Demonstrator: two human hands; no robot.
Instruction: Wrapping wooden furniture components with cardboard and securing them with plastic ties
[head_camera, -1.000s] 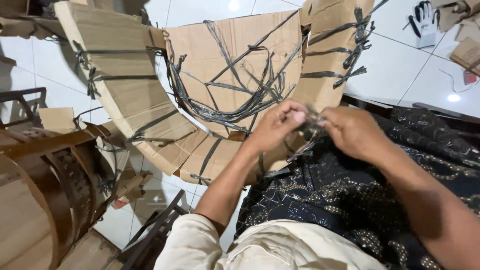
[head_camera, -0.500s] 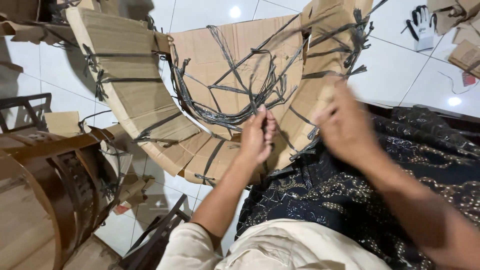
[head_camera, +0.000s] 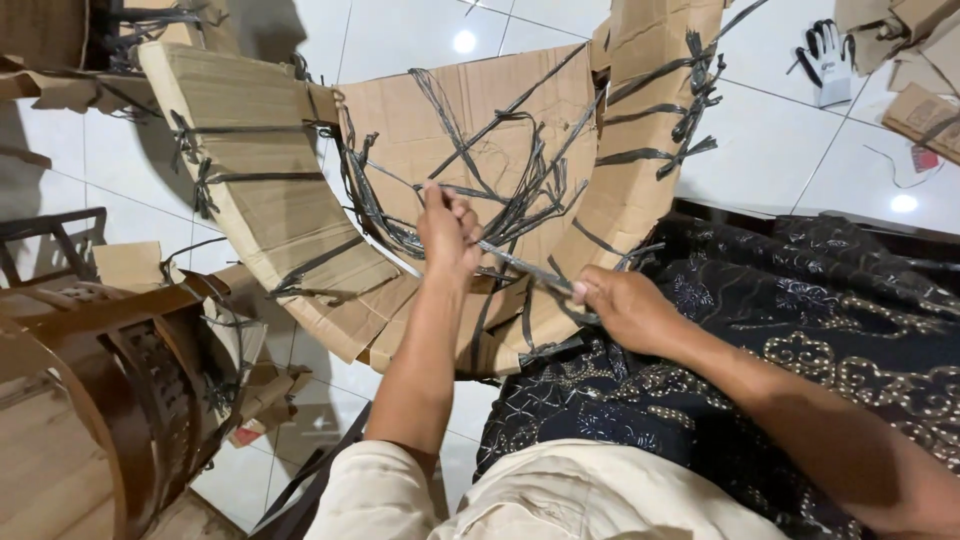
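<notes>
1. A wooden chair (head_camera: 110, 400) stands at the far left, with cardboard scraps (head_camera: 255, 390) on the tiled floor (head_camera: 100, 180) beside it.
2. The curved cardboard wrap (head_camera: 260, 190) is already bound: dark straps cross it at several places and are knotted, on the left arm and on the right arm alike.
3. The left hand (head_camera: 447, 228) is closed in a fist around one strap (head_camera: 520, 262), over the wrap's middle.
4. That strap runs taut to the right hand (head_camera: 620, 305), which pinches its other end (fingers shut on it) just above the dark patterned cloth (head_camera: 800, 320).
5. Judging by this, tying is far along; this strap is not yet knotted, and loose ends remain in the middle.
6. A glove (head_camera: 828, 60) lies on the floor, far right.
</notes>
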